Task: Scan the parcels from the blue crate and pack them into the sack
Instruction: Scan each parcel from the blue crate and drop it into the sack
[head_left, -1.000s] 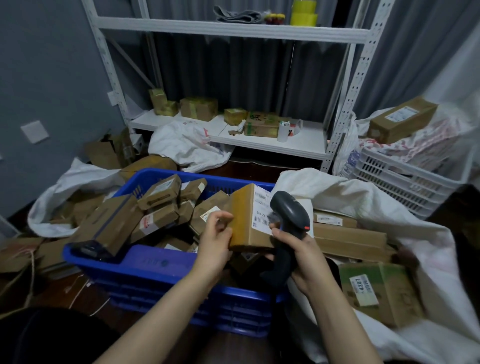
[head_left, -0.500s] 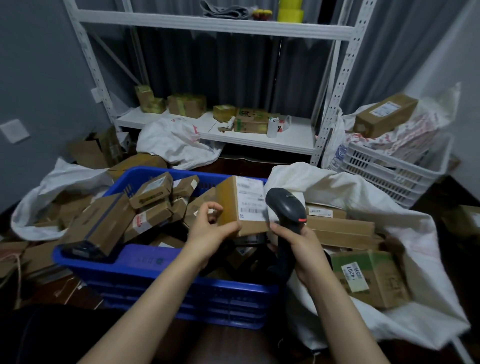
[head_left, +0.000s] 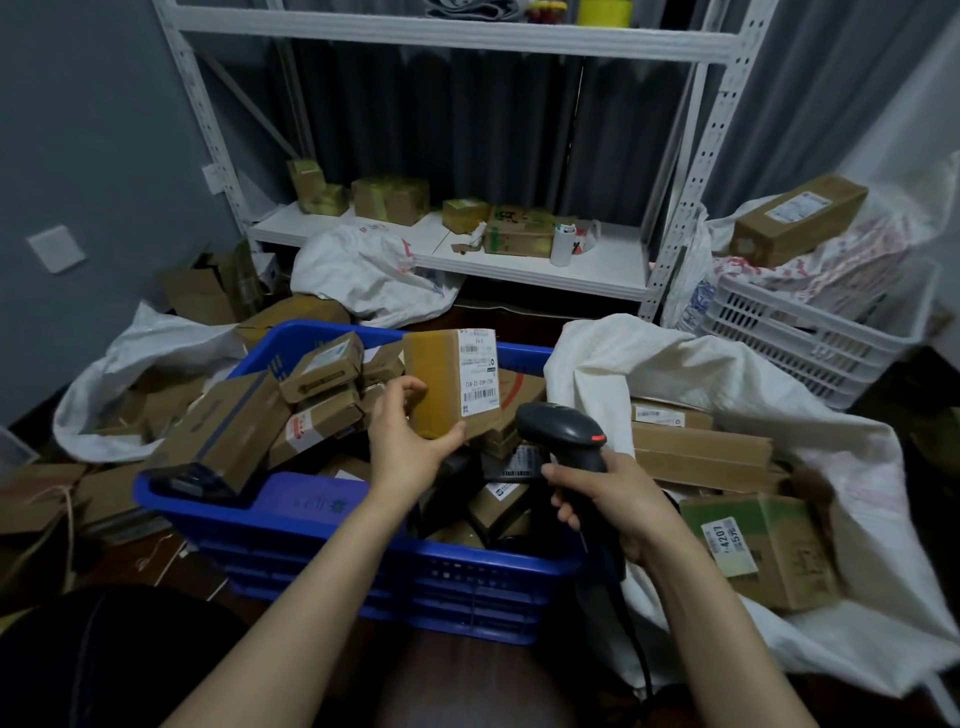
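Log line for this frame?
left hand: holds brown cardboard parcel over blue plastic crate | right hand: grips black handheld scanner | step: scanning

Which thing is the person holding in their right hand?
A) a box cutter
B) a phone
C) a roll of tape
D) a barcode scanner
D: the right hand is wrapped round the handle of a dark scanner, while the left hand holds a labelled parcel above the blue crate.
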